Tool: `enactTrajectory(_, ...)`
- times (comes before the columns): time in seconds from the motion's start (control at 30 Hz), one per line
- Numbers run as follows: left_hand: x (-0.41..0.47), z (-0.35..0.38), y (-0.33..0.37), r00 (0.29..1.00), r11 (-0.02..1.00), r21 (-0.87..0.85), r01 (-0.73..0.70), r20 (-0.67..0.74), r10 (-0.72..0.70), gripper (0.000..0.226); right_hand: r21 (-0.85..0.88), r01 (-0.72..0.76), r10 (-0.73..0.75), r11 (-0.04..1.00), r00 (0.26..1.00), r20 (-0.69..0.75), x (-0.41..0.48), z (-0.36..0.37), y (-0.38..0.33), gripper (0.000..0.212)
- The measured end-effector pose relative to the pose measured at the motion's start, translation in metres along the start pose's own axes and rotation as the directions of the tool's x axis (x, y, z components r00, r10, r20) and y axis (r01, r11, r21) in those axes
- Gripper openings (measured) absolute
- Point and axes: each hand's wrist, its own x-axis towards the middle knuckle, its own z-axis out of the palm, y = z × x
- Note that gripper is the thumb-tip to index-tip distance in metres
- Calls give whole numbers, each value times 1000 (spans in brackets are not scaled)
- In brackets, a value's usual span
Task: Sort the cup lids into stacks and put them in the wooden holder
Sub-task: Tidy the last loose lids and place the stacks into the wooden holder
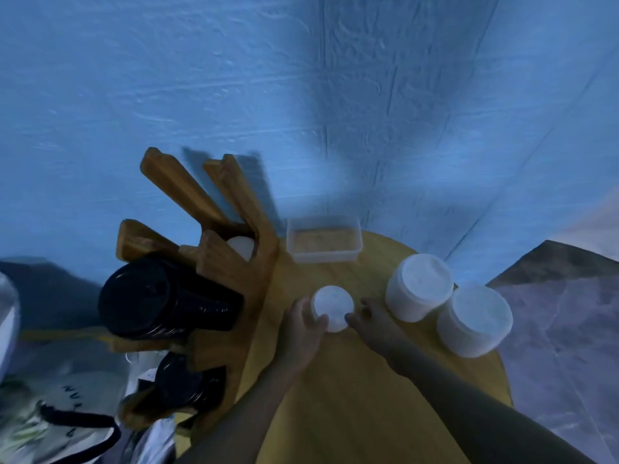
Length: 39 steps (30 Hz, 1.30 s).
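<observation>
Where the left hand and right hand curl their fingers round it, the small white lid stack stands on the round table just right of the wooden holder — larger white stacks farther right, a blue wall behind.

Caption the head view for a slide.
Left hand and right hand hold a small white lid stack beside the wooden holder.

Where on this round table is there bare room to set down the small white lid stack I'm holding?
Bare wood lies between the clear container and the small white lid stack, and across the near half of the table. The right edge is crowded by the far large stack and the near large stack; the wooden holder fills the left.
</observation>
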Motion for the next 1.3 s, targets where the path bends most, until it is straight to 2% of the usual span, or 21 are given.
enactTrajectory(0.17,12,11,-4,999,997,-73,35,24,-33,54,124,42,-49,991,997,58,12,8,1,44)
enactTrajectory(0.43,0,-8,14,992,980,-170,107,-44,-116,53,316,-21,65,948,990,-129,-4,14,-21,35)
enactTrajectory(0.5,-15,-25,33,995,977,-207,45,-77,-63,51,327,33,26,944,985,-172,-24,8,-41,31)
enactTrajectory(0.6,-44,-60,74,981,965,-225,-132,-167,95,52,346,194,-116,918,965,-234,-64,-8,-82,28)
enactTrajectory(0.73,-73,-123,126,883,899,-149,-412,-307,354,48,339,415,-329,844,901,-283,-120,-21,-152,23)
enactTrajectory(0.83,-76,-183,151,842,853,-177,-492,-346,414,34,348,494,-423,797,867,-263,-141,-15,-201,25)
enactTrajectory(0.93,-64,-243,165,854,824,-273,-497,-323,408,26,361,502,-453,786,865,-217,-137,2,-240,28)
enactTrajectory(1.0,-51,-278,166,867,825,-285,-488,-271,419,24,385,499,-465,776,866,-184,-126,17,-259,20)
enactTrajectory(1.13,-21,-322,151,894,868,-225,-443,-176,411,25,354,467,-460,810,881,-111,-102,48,-276,11)
enactTrajectory(1.3,7,-335,122,926,914,-145,-378,-46,375,27,293,373,-362,880,927,-92,-81,72,-269,10)
